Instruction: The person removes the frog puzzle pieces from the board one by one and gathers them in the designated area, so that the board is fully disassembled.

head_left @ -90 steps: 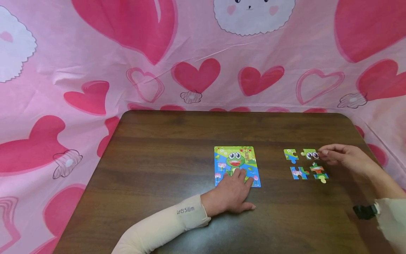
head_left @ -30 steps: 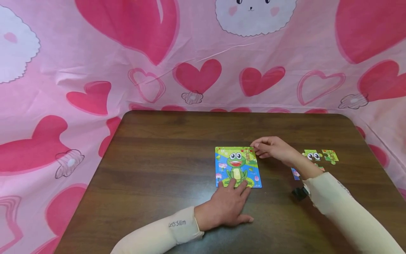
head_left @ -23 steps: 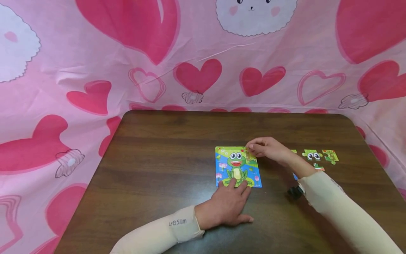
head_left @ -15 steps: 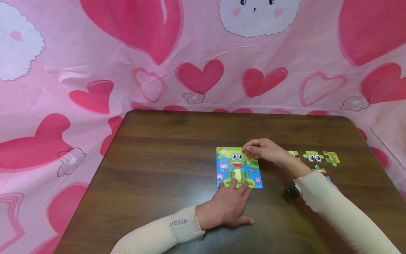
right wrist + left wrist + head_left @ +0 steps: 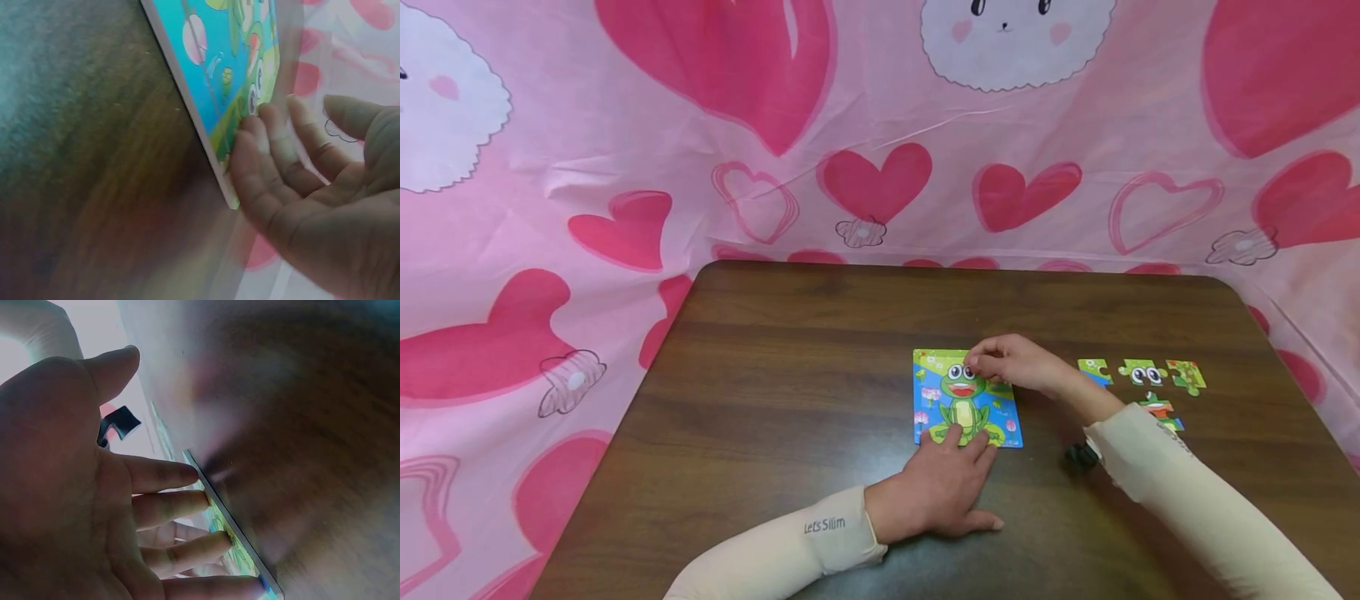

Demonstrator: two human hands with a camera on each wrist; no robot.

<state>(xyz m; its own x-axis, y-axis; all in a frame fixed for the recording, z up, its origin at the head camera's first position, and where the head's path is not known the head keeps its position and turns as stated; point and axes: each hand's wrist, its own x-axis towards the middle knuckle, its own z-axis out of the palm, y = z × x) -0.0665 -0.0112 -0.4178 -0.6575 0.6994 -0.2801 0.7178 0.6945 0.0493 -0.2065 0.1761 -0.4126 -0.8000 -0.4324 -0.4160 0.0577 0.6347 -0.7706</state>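
Observation:
A square frog jigsaw puzzle point(image 5: 930, 392) lies flat on the brown table. My left hand point(image 5: 946, 485) rests its spread, straight fingertips on the puzzle's near edge, also seen in the left wrist view. Over the puzzle's far right corner is my right hand point(image 5: 1017, 363), fingers loosely bent and fingertips right at the frog's eyes. In the right wrist view the right hand point(image 5: 312, 181) has its thumb apart from the fingers, and no piece shows between them. That hand covers the puzzle's upper right part.
To the right lie loose puzzle pieces: one with frog eyes point(image 5: 1146, 374), a tree piece point(image 5: 1186, 377), a green-and-blue piece point(image 5: 1093, 369) and a mouth piece point(image 5: 1159, 410). The right forearm point(image 5: 1195, 487) hides the table beneath it. Pink heart-patterned cloth point(image 5: 880, 100) hangs behind the table point(image 5: 790, 350).
My right hand has left the loose pieces, with the tree piece now lying there, and moved left over the puzzle to the frog's eyes. The left hand has slid toward the near edge.

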